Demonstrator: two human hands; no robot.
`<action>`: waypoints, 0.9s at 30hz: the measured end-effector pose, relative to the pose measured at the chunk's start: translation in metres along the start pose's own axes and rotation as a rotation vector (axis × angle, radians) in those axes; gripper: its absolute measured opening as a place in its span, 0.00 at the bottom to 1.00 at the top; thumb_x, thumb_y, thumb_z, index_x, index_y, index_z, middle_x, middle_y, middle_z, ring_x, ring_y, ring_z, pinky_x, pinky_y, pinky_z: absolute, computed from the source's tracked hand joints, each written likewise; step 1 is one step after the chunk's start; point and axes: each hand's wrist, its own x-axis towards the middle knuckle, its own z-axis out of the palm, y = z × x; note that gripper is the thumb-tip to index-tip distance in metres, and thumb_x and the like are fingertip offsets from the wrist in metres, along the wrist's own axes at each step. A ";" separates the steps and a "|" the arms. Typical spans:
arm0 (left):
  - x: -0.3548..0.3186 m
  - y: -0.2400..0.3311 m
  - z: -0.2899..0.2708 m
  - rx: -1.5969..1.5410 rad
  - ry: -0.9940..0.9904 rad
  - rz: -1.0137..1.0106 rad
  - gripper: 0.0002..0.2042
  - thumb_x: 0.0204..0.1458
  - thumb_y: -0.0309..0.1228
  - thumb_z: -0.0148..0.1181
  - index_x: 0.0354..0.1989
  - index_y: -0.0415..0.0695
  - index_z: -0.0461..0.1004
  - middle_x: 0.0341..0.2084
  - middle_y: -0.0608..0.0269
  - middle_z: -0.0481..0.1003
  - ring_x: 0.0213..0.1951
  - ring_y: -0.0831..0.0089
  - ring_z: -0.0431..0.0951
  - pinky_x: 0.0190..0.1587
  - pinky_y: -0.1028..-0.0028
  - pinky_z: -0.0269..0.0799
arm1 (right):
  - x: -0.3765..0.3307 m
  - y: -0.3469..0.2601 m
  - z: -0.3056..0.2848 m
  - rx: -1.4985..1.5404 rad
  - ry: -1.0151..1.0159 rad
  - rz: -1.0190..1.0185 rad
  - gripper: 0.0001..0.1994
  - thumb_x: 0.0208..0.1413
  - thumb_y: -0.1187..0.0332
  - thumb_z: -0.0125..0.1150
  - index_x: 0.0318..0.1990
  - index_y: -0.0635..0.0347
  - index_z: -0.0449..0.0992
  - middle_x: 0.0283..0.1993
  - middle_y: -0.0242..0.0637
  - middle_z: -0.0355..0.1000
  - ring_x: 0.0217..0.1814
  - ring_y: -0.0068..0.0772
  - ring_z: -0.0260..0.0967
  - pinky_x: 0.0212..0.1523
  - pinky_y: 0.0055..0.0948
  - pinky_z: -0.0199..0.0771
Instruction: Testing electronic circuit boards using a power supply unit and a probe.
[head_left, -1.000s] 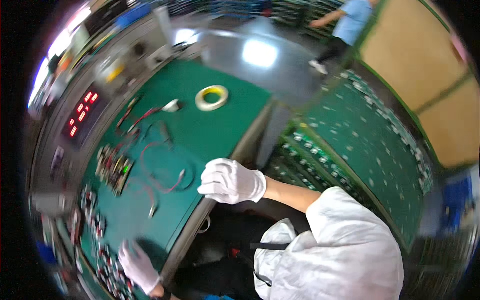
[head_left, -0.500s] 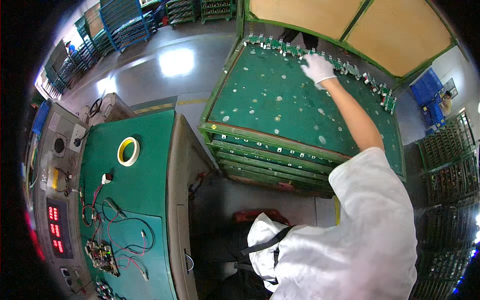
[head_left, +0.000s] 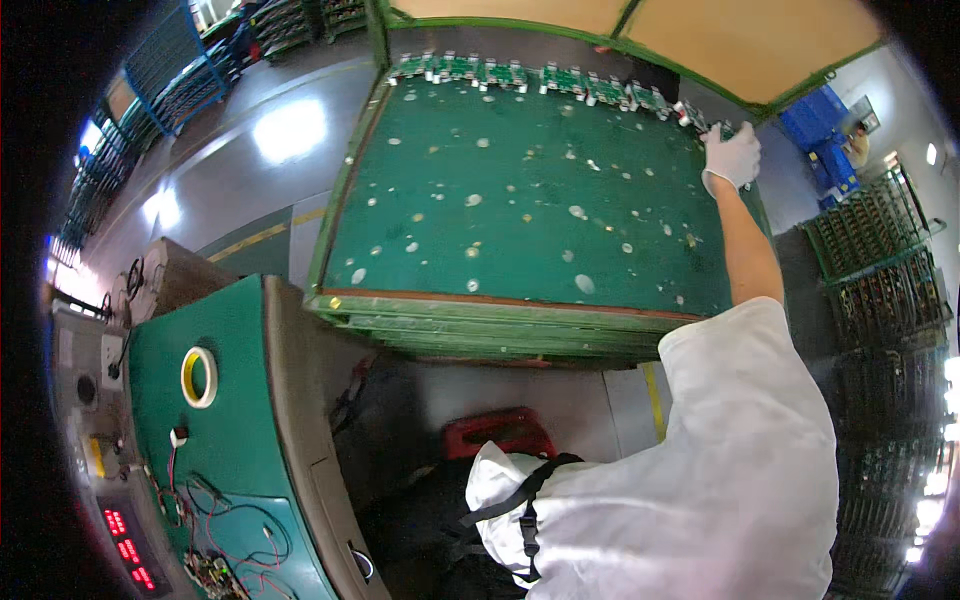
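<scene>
My right hand (head_left: pixel 733 160), in a white glove, is stretched out to the far right corner of a green cart top (head_left: pixel 450 215). Its fingers are bent over a small green circuit board (head_left: pixel 722 130), which shows at the fingertips and is partly hidden by the glove. Along the far edge runs a row of similar green boards (head_left: pixel 563 80) with white parts on them. Just left of the glove, another board (head_left: pixel 688 114) sits at an angle. My left hand is out of sight.
At the left, a green-topped bench (head_left: pixel 230 330) carries a tape roll (head_left: pixel 199 377), wires and an electronic board (head_left: pixel 212 575). A red-digit display (head_left: pixel 130 550) stands beside it. Below the cart is a red object (head_left: pixel 500 432). Racks (head_left: pixel 870 235) line the right side.
My right hand has moved right along the row of boards, from its middle to the far right corner. The whole view has shifted, so the cart sits further left.
</scene>
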 end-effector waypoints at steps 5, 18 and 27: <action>0.022 0.001 -0.008 0.072 -0.061 -0.040 0.14 0.67 0.38 0.58 0.45 0.41 0.83 0.40 0.51 0.82 0.42 0.54 0.81 0.49 0.58 0.78 | 0.023 0.060 0.028 -0.085 -0.433 0.348 0.64 0.41 0.26 0.71 0.77 0.63 0.54 0.71 0.60 0.67 0.70 0.60 0.70 0.67 0.54 0.70; 0.075 0.063 -0.081 -0.238 0.263 0.086 0.12 0.69 0.32 0.57 0.48 0.35 0.80 0.41 0.51 0.82 0.39 0.54 0.80 0.48 0.61 0.76 | 0.012 0.047 0.006 0.131 0.017 0.170 0.48 0.45 0.35 0.74 0.68 0.55 0.65 0.58 0.54 0.75 0.61 0.57 0.74 0.63 0.54 0.70; 0.014 0.264 -0.122 -1.496 -0.469 -0.164 0.12 0.69 0.29 0.59 0.49 0.32 0.82 0.45 0.45 0.83 0.46 0.52 0.84 0.56 0.63 0.80 | -0.146 -0.180 -0.240 1.721 -1.000 -0.476 0.36 0.45 0.65 0.80 0.60 0.59 0.65 0.47 0.34 0.79 0.49 0.32 0.79 0.59 0.35 0.75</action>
